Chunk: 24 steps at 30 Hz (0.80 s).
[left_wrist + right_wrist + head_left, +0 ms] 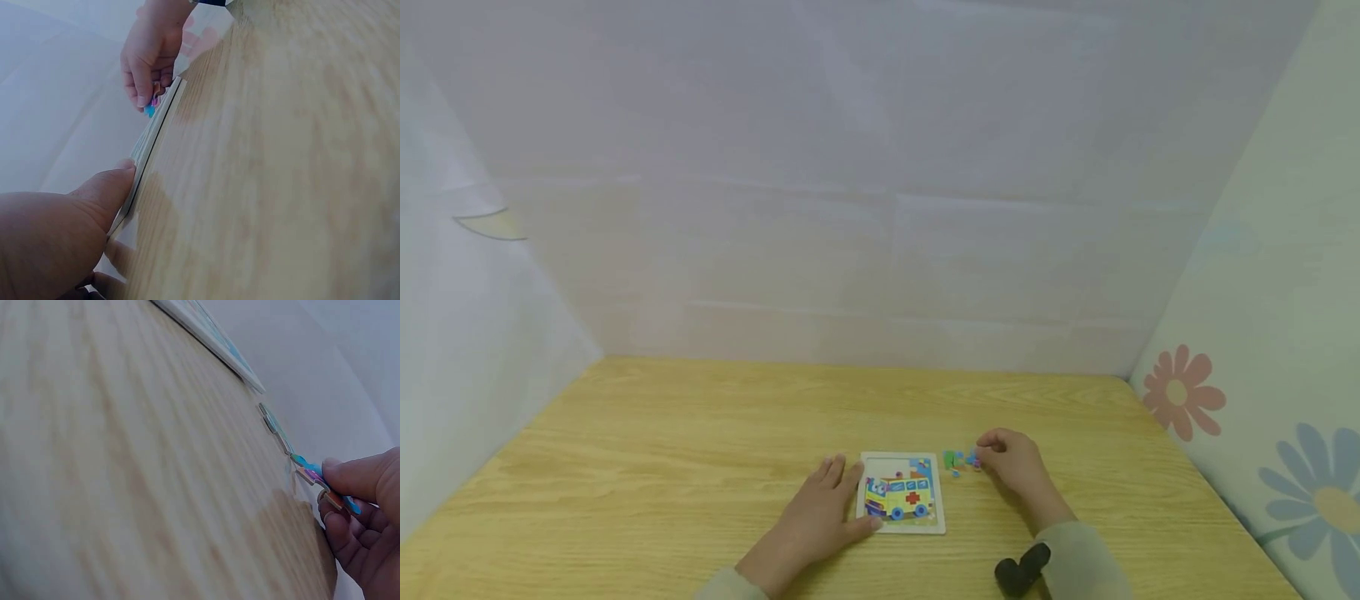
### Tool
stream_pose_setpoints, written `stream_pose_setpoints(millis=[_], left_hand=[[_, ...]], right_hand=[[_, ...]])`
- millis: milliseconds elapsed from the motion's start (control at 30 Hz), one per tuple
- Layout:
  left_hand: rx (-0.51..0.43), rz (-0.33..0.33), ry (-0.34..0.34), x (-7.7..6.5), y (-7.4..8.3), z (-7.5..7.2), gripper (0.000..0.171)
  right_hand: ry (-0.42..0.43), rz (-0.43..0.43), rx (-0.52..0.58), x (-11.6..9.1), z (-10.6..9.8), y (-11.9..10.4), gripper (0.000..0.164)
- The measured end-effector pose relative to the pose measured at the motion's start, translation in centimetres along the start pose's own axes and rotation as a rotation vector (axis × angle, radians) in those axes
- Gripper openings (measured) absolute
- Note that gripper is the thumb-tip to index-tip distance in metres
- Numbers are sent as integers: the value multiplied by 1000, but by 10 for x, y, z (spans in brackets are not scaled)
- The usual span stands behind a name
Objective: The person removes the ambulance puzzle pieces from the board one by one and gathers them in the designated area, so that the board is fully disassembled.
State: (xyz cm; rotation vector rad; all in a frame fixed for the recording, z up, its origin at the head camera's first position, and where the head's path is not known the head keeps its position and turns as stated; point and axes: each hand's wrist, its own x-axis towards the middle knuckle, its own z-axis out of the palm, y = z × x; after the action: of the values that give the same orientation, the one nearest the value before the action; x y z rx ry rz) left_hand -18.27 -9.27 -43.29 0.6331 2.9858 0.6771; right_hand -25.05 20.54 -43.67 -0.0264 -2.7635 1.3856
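Head view: one square puzzle tray (939,504), pale-rimmed, flat on the wood-grain counter (662,483), between the two hands and nearer the left. Contents: a yellow van picture with a red cross (913,498), assembled across the lower part; a pale unfilled area at upper left.

Left hand (823,508): fingers straight at the tray's left side, thumb spread away from them, its tip on the rim near the lower left corner.

Right hand (1017,462): thumb and fingers pinching a puzzle piece (310,475), blue with magenta and orange; whether it is one piece or two overlapping, and whether it is clear of the counter, cannot be told.

Loose pieces (951,459): a small group, green and blue, just beside the tray's right edge, close to the right hand.

Hazards, as judged: the pinch takes in little surface, so a slip could drop the piece; the close neighbours could be nudged or scattered by the same fingers; a sideways push on the tray, with only light thumb contact visible, could slide it and unseat assembled parts.
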Motion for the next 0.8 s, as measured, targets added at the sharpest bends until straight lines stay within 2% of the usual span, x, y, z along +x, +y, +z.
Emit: stream_pose_setpoints(millis=[400,800], left_hand=[[4,1,3,0,1,0,86],[10,-3,-3,0,1,0,86]], right_hand=[[44,-44,-87,-3,-1,1,10],[79,-34,-115,-3,-2,0,17]])
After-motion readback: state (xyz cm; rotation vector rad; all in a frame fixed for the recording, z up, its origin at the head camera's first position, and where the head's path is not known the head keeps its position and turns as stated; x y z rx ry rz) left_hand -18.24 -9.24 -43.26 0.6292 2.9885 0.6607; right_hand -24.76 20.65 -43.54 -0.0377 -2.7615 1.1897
